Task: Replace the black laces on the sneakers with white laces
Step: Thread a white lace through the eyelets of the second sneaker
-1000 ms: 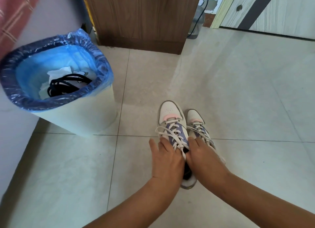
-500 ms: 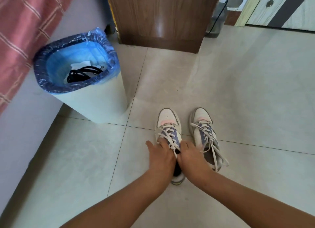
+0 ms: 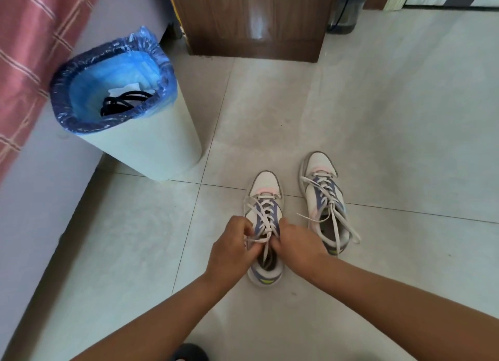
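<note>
Both hands are pinching white laces on the near sneaker.
Left hand (image 3: 232, 245) and right hand (image 3: 295, 243) are gripping the white laces (image 3: 266, 220) over the near sneaker (image 3: 264, 214); fingertips are hiding underneath. Black laces (image 3: 122, 104) are lying in the bin (image 3: 151, 150).

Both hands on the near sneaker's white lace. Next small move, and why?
Probably cross the two ends and tie the knot. The left hand and right hand each pinch a white lace end at the top eyelets of the near sneaker, which looks fully threaded; black laces already lie in the bin.
</note>
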Available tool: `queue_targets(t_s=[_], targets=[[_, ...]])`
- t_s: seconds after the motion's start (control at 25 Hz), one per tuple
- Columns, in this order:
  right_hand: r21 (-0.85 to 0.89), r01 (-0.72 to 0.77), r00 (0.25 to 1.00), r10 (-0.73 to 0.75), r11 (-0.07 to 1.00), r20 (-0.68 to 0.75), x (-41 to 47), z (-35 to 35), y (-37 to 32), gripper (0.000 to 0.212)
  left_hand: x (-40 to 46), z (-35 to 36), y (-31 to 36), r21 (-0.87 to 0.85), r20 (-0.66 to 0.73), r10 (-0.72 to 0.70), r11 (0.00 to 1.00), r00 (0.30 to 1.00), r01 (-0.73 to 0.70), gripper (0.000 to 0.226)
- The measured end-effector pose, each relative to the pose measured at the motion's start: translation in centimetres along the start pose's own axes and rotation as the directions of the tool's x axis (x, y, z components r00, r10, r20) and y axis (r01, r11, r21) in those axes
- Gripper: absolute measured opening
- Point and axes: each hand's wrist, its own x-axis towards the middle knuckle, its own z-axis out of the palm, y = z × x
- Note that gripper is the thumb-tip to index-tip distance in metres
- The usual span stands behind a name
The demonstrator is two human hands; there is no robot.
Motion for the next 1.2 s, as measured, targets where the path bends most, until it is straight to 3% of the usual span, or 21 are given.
queue_targets(t_s=[0.08,0.2,0.36,0.6,0.76,0.92,1.04,1.12,1.2], targets=[[-0.007,0.001,1.0,-0.001,1.0,-0.006,-0.1,0.2,-0.1,0.029,1.2,0.6,0.3,0.06,0.08,-0.089,0.995,0.993,0.084,0.043],[0.02,0.003,1.0,-0.002,1.0,-0.013,-0.1,0.3,0.0,0.028,2.1,1.3,0.5,0.223,0.059,0.135,0.964,0.989,-0.145,0.032],[0.245,-0.042,0.999,0.046,0.969,-0.009,-0.2,0.0,0.6,0.017,1.8,1.2,-0.5,0.188,-0.008,0.222,0.958,0.975,-0.216,0.02],[0.202,0.02,1.0,-0.021,0.979,0.002,-0.5,0.2,1.3,0.013,1.4,0.1,-1.0,0.199,0.037,0.265,0.943,0.964,-0.267,0.03],[0.231,-0.021,0.997,0.003,0.973,0.082,-0.5,0.2,1.6,0.016,0.9,-0.4,-1.4,0.177,0.181,0.082,0.977,0.98,-0.115,0.033],[0.206,0.022,0.998,-0.034,0.978,0.058,-0.7,-1.1,1.1,0.036,1.4,-2.6,-1.2,-0.006,0.418,0.058,0.998,0.907,-0.061,0.042],[0.346,0.028,0.999,-0.01,0.938,-0.054,0.5,-2.6,0.7,0.034,3.7,-3.5,0.5,-0.068,0.284,0.039,0.997,0.958,-0.021,0.024],[0.328,0.022,0.997,0.006,0.944,-0.082,2.5,-3.3,0.4,0.032,6.4,-2.8,1.8,0.085,0.222,0.101,0.989,0.97,-0.123,0.023],[0.285,0.032,0.997,-0.009,0.958,-0.082,3.9,-3.3,0.0,0.03,8.5,-1.8,2.6,0.238,0.274,0.15,0.946,0.95,-0.219,0.025]])
